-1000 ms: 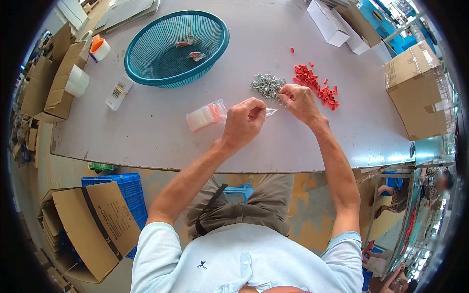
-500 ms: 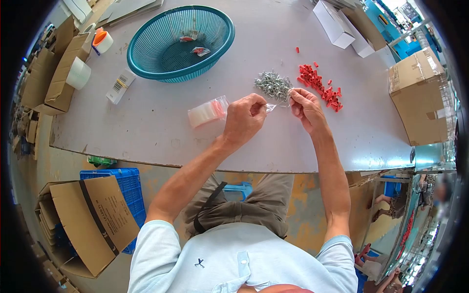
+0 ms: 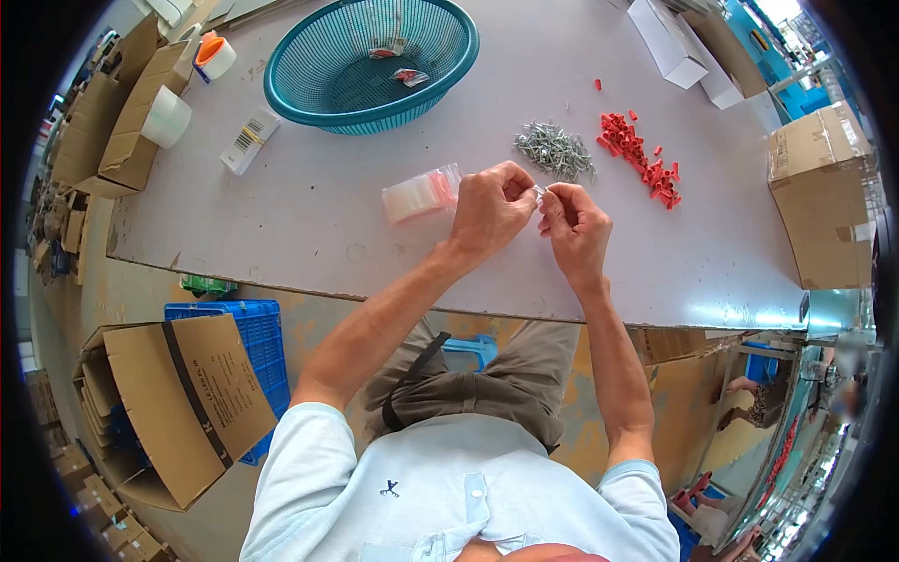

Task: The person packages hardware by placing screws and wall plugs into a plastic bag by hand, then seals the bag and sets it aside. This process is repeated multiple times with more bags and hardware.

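Note:
Both of my hands meet above the table, fingertips almost touching. Pinched in my left hand (image 3: 489,211) is a small clear plastic bag (image 3: 540,191), mostly covered by the fingers. My right hand (image 3: 578,229) is closed at the bag's edge; whatever lies between its fingertips is too small to make out. Just beyond the hands lies a heap of silver screws (image 3: 552,150). To its right spreads a pile of red plastic caps (image 3: 639,157). A stack of clear bags with a red band (image 3: 420,195) rests left of my left hand.
A teal basket (image 3: 281,98) with a few small packets stands at the back left. Nearby are a labelled white pack (image 3: 250,140), tape rolls (image 3: 167,117) and an open carton (image 3: 140,150). Cardboard box (image 3: 819,201) stands right; white boxes (image 3: 670,47) lie behind. The table's front edge is close.
My right hand has come away from the screw heap toward my left hand, and the fingertips now meet at the bag. The whole view has shifted slightly.

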`<state>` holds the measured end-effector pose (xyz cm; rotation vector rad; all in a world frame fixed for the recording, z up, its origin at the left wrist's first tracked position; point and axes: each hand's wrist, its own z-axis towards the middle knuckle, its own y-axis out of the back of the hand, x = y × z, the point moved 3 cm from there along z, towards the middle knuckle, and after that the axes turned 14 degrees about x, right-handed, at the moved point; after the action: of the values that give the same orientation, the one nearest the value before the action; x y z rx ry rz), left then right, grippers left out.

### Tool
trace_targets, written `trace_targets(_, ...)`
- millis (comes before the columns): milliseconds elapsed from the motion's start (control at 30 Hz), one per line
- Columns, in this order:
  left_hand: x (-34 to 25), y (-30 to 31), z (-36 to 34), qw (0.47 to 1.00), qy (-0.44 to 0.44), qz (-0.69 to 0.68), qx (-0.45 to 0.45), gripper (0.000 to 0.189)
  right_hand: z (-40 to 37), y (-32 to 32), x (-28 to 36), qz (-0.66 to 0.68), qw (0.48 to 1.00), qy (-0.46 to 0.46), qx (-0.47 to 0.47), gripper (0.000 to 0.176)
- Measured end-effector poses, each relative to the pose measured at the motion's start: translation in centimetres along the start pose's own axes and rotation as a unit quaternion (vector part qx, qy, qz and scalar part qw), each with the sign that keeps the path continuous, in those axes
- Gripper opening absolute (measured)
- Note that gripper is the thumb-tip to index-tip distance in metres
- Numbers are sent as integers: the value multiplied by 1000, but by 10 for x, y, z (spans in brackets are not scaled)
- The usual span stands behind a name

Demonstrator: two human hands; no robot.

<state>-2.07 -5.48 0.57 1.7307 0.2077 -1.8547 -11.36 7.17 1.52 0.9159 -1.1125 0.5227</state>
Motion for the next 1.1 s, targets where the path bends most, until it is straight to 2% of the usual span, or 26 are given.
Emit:
trace_targets(133, 2, -1, 1, 999, 21, -36, 23, 12, -3, 3, 0, -90, 992, 81, -20, 8)
trace_targets(367, 1, -3, 0, 996, 39, -59, 49, 12, -3, 9, 5, -114, 991, 74, -8, 4)
trace_targets(433, 1, -3, 0, 997, 37, -52, 48, 12, -1, 10, 10, -154, 988, 28, 8, 5)
trace_targets(667, -6, -6, -3, 999, -18, 11, 29, 11, 6, 15, 23, -213, 975, -35, 43, 9)
trace_targets(733, -6, -5, -3, 999, -23, 20, 22, 10, 7, 19, 20, -55, 987, -126, 86, 12)
trace_targets(933, -4, -8, -3, 999, -19, -13, 34, 12, 2, 23, 15, 56, 987, -134, 73, 16)
trace_targets(1100, -2, -9, -3, 998, -19, -30, 48, 12, 3, 20, 10, 62, 987, -136, 62, 16)
